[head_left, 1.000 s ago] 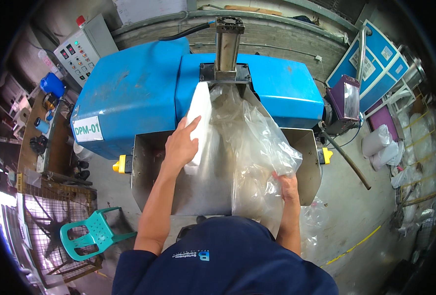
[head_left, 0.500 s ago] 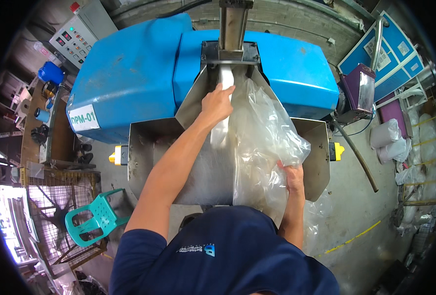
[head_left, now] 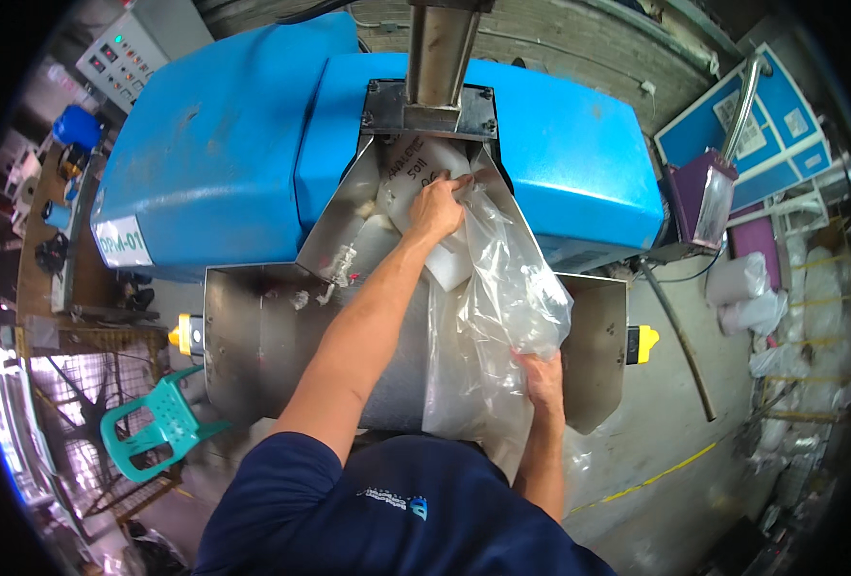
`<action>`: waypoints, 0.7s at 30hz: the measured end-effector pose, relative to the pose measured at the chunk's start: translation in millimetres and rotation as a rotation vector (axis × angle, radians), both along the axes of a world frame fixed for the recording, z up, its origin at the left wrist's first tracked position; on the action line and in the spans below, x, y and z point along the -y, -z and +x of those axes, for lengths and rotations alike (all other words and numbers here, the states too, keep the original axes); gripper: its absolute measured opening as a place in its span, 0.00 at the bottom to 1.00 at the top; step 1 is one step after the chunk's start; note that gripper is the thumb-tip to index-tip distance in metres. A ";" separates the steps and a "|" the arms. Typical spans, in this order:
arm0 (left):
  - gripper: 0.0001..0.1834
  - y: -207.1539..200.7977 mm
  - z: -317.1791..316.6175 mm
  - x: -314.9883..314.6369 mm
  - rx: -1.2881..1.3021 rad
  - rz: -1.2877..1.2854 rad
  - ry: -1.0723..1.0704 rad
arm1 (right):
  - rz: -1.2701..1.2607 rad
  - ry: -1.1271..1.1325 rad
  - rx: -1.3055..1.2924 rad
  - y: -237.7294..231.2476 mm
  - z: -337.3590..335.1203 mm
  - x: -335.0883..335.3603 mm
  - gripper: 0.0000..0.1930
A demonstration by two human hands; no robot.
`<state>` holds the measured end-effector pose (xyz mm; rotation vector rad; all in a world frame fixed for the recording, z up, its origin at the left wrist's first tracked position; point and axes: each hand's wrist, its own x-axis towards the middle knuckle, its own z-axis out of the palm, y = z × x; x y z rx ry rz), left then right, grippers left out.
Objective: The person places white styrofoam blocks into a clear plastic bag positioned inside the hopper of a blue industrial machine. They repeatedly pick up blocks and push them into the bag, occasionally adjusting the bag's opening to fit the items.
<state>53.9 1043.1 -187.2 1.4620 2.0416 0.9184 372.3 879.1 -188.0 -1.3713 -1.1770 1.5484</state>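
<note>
1. Left hand (head_left: 437, 206): extended far forward into the steel chute (head_left: 349, 240) of the blue machine (head_left: 214, 144). The grip is pressed against a white plastic canister (head_left: 416, 187) at the chute's upper throat, fingers curled over its right upper edge; how far they wrap around it cannot be told.
2. Right hand (head_left: 544, 377): held low, close to the body, at the lower right of the clear plastic bag (head_left: 502, 307). The grip is pinched closed on a gathered fold of the bag film.
3. Canister position: it lies directly beneath the vertical grey ram column (head_left: 440, 48), resting against the sloped chute wall. Its long axis runs along the slope, from the throat down toward the person.
4. Governing relation: the canister is under the left hand and well apart from the right hand, ahead of it and to its left. The left hand is the nearer one.
5. Bag position: it drapes from the canister area down the right side of the chute to the right hand.
6. Surroundings: a green plastic chair (head_left: 152, 432) stands on the floor at lower left; a grey control box (head_left: 133, 48) sits at upper left.
</note>
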 end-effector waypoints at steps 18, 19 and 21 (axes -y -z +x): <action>0.37 -194.9 -121.9 433.1 0.041 -0.053 0.068 | 0.080 -0.235 0.029 62.6 -112.2 35.3 0.15; 0.37 -193.2 -129.2 446.8 0.064 -0.051 0.086 | 0.053 -0.239 0.083 79.0 -117.1 33.0 0.15; 0.36 -191.4 -144.5 465.4 0.063 -0.063 0.102 | 0.036 -0.226 0.224 56.7 -142.3 42.0 0.17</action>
